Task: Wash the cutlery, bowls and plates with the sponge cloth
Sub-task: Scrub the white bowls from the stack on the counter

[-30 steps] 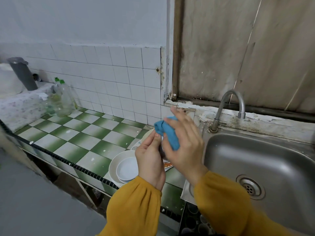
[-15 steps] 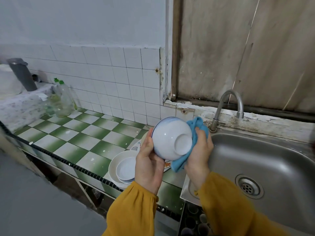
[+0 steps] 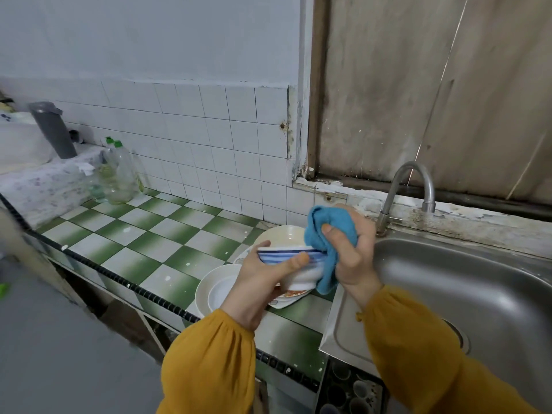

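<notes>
Over green-checked counter (image 3: 155,234) beside sink (image 3: 448,279), gripping striped bowl (image 3: 286,258) in left hand (image 3: 260,282) above stacked plates (image 3: 215,288), clutching sponge cloth (image 3: 331,231) against its rim with right hand (image 3: 355,258), could slip under hard scrubbing and chip the lot.

Bowl (image 3: 298,261) is seen side-on, its inside out of sight. The left hand (image 3: 260,282) covers its near wall and the sponge cloth (image 3: 328,234) wraps its right rim. Right hand (image 3: 352,258): only the thumb is clear, the fingers are behind the cloth. Patterned plate (image 3: 291,297) lies mostly hidden under the bowl, its design unreadable. White plates (image 3: 209,291) are part-covered by the left wrist. Sink (image 3: 448,279) is cut by the right edge, and its drain (image 3: 462,339) sits almost wholly behind the right sleeve (image 3: 418,354). Round shapes (image 3: 352,389) in the dark below are too dim to name.
</notes>
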### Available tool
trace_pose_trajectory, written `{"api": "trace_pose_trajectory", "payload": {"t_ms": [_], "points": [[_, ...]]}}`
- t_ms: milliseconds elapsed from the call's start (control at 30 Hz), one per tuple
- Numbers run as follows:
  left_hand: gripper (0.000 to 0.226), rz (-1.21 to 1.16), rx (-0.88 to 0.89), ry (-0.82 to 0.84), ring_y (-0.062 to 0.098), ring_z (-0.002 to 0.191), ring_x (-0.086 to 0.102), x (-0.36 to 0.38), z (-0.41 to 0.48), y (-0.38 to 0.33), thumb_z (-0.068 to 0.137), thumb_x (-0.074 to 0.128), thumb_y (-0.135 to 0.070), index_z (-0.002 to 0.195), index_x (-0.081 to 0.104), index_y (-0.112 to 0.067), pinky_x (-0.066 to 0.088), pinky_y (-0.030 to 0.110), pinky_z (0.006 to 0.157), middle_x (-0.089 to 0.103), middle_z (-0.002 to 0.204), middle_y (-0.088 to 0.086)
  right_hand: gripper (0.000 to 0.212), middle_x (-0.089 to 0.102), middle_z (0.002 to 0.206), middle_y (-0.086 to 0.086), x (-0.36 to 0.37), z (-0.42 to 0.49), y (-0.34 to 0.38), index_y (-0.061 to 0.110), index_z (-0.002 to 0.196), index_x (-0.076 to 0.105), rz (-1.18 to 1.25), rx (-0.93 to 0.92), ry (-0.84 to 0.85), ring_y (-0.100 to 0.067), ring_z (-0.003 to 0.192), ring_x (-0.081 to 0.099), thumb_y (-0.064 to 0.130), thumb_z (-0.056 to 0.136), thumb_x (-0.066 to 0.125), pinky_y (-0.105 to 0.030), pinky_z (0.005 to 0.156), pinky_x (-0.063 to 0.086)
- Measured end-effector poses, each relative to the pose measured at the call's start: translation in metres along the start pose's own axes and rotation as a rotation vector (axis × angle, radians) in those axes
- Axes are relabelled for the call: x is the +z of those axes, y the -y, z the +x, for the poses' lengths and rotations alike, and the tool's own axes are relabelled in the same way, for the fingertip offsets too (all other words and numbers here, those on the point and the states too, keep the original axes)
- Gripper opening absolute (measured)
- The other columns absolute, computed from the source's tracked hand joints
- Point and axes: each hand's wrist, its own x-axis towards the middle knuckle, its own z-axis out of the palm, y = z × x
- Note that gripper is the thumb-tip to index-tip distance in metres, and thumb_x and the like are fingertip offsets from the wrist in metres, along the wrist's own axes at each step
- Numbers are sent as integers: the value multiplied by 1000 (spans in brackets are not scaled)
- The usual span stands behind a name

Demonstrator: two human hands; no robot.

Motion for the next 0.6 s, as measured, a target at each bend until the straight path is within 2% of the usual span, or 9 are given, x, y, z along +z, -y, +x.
{"api": "trace_pose_trajectory", "payload": {"t_ms": [67, 133, 200, 267, 333, 400, 467, 533, 600], "points": [[82, 31, 87, -5, 25, 86, 73, -4, 4, 6, 38, 96, -32, 107, 62, -6, 58, 31, 69, 75, 92, 9, 7, 51, 59, 9, 5, 4, 9, 21, 68, 62, 114, 98, -55, -6, 56, 46, 28, 69, 60, -22, 51, 36], [102, 129, 176, -38, 30, 101, 69, -10, 6, 10, 30, 99, -44, 116, 61, -5, 57, 38, 82, 73, 106, 12, 13, 56, 59, 5, 8, 14, 17, 15, 76, 63, 231, 276, -235, -10, 51, 51, 25, 69, 62, -21, 45, 40], [101, 325, 310, -128, 16, 104, 66, -11, 6, 13, 30, 95, -46, 119, 57, -16, 56, 30, 87, 70, 111, -1, 26, 59, 62, -1, 7, 29, 25, 9, 87, 59, 319, 407, -371, -15, 47, 53, 30, 72, 58, -22, 41, 39], [100, 496, 418, -192, 0, 107, 59, -12, 3, 18, 32, 91, -48, 120, 48, -31, 50, 17, 90, 60, 113, -20, 29, 58, 65, -4, 8, 48, 32, 9, 92, 56, 378, 409, -425, -17, 48, 53, 32, 74, 57, -23, 43, 40], [100, 577, 472, -182, -6, 111, 52, -10, 1, 22, 35, 93, -45, 119, 40, -40, 44, 8, 89, 52, 113, -31, 29, 58, 70, -7, 12, 60, 37, 9, 94, 55, 422, 371, -437, -19, 52, 57, 31, 75, 57, -26, 45, 45], [106, 601, 502, -186, -4, 113, 50, -10, 1, 26, 38, 98, -34, 125, 37, -40, 41, 6, 89, 51, 117, -28, 29, 62, 75, -6, 17, 61, 38, 10, 94, 57, 406, 375, -375, -18, 60, 62, 32, 76, 57, -29, 53, 49], [112, 605, 527, -204, -1, 116, 51, -7, 0, 26, 39, 98, -33, 133, 36, -32, 40, 7, 92, 52, 123, -18, 30, 65, 85, -2, 20, 49, 33, 15, 97, 61, 227, 431, -233, -13, 75, 63, 35, 75, 56, -28, 67, 51], [116, 618, 552, -216, 1, 118, 51, -7, -1, 22, 39, 96, -37, 137, 35, -28, 42, 13, 97, 52, 127, -13, 36, 60, 100, -2, 20, 28, 26, 21, 105, 61, -102, 469, 32, -10, 92, 57, 39, 75, 54, -19, 83, 47], [119, 646, 589, -211, 10, 124, 51, -13, 1, 19, 41, 94, -42, 141, 32, -24, 46, 30, 102, 51, 132, -7, 37, 51, 108, 0, 17, 9, 18, 25, 111, 59, -508, 385, 344, -9, 106, 48, 43, 79, 57, -9, 93, 36]]}}
